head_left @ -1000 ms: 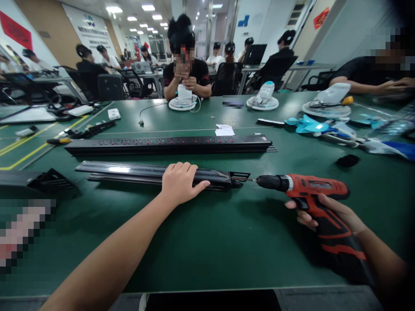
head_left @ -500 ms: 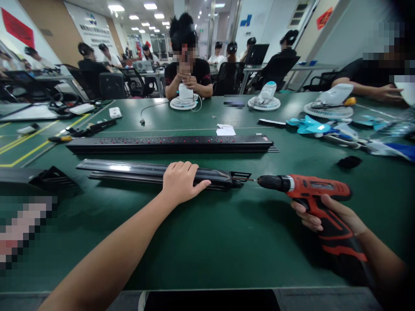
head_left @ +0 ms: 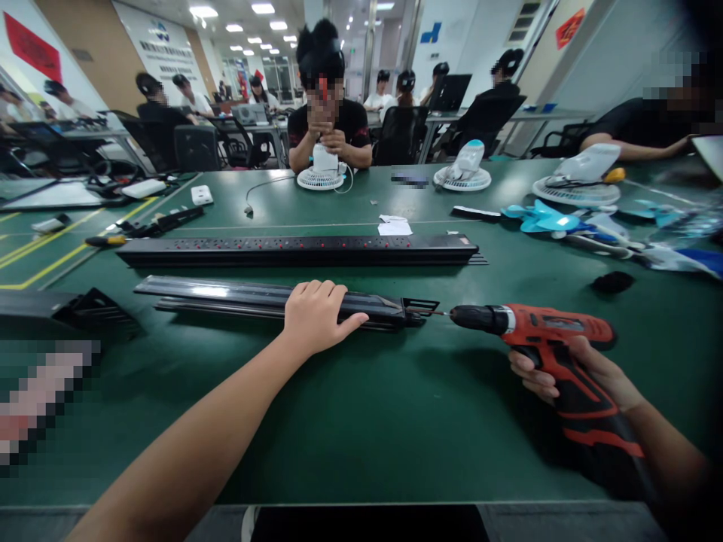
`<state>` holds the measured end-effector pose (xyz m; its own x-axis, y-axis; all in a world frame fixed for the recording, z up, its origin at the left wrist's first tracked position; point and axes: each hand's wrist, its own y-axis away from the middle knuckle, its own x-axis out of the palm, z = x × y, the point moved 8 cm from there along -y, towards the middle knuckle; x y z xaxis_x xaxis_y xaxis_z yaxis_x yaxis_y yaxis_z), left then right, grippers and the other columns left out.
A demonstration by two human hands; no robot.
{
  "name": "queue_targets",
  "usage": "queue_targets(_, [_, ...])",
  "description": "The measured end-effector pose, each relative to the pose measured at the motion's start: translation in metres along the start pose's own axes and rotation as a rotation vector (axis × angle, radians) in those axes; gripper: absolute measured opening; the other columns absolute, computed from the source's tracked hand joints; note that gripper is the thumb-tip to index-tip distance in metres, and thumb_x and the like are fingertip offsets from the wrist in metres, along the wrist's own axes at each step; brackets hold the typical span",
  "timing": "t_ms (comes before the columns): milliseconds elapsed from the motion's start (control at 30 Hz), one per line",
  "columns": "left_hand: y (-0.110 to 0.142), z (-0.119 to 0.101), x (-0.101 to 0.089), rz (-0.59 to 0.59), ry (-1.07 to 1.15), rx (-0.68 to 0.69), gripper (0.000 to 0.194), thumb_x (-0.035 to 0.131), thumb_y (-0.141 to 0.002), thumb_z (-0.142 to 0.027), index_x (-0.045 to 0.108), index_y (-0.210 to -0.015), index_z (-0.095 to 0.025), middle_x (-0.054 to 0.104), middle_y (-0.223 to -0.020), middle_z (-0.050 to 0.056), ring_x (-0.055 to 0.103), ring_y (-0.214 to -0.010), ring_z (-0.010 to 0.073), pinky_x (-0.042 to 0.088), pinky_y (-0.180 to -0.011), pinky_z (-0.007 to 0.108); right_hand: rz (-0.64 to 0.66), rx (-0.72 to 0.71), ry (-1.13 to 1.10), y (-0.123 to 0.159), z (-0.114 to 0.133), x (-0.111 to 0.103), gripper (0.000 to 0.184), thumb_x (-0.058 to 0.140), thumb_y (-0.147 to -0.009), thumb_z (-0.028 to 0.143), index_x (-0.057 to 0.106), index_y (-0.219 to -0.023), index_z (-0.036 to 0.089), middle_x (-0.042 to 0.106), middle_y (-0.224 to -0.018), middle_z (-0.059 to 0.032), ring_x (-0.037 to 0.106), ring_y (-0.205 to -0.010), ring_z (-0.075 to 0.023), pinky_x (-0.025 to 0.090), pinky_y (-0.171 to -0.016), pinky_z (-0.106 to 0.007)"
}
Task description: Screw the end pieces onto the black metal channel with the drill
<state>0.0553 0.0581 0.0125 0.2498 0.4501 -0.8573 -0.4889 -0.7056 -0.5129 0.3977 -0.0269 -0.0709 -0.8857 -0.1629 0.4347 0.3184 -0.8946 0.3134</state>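
Observation:
A long black power strip (head_left: 242, 295) lies crosswise on the green table, its sockets out of view. Over its right half, my left hand (head_left: 317, 315) is closed, fingers across the top and thumb along the near side. My right hand (head_left: 593, 369) grips a red and black cordless drill (head_left: 556, 327) by its handle, a finger at the trigger. The drill's thin bit points left and reaches the bracketed right end of the strip. Whether the tip sits in a screw is too small to tell.
Behind lies a second black power strip (head_left: 299, 251) with red dots along its top. Another black piece (head_left: 50, 309) is at the left. White fan parts (head_left: 463, 177) and blue fan blades (head_left: 545, 218) lie at the far right. A person (head_left: 327, 113) works across the table.
The drill and my right hand have shifted very slightly rightward in view. My left hand keeps its place on the strip. At the right, another person's hand has moved.

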Motion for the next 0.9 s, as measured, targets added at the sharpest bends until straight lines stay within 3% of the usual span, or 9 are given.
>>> queue_targets(300, [-0.0004,-0.0009,-0.0006,-0.016,-0.002,0.011,0.064,0.044,-0.097,-0.072,0.072,-0.109,-0.016,0.074,-0.098,0.011,0.067,-0.091,0.0303,0.048,-0.084,0.045,-0.003,0.077,0.038,0.0006,-0.0036,0.0028,0.052,0.056,-0.054,0.071,0.055,-0.072,0.022,0.046,-0.057,0.0003,0.033,-0.042,-0.0085,0.037,-0.036,-0.024])
queue_targets(633, [0.0003,-0.0003,0.0006,-0.029,-0.007,0.014,0.064,0.044,-0.097,-0.073,0.071,-0.109,-0.017,0.074,-0.096,0.011,0.067,-0.091,0.0299,0.047,-0.083,0.045,0.008,0.034,0.034,-0.0007,-0.0028,0.0017,0.052,0.056,-0.056,0.07,0.056,-0.079,0.023,0.047,-0.059,0.0009,0.032,-0.043,-0.0079,0.032,-0.036,-0.024])
queue_targets(900, [-0.0003,-0.0013,-0.0015,-0.04,-0.01,0.015,0.063,0.044,-0.097,-0.073,0.07,-0.11,-0.016,0.074,-0.095,0.01,0.067,-0.09,0.0296,0.047,-0.082,0.044,0.048,0.114,0.045,0.0005,-0.0059,0.0058,0.044,0.057,-0.058,0.064,0.058,-0.071,0.022,0.043,-0.055,0.0017,0.03,-0.043,-0.0078,0.031,-0.037,-0.024])
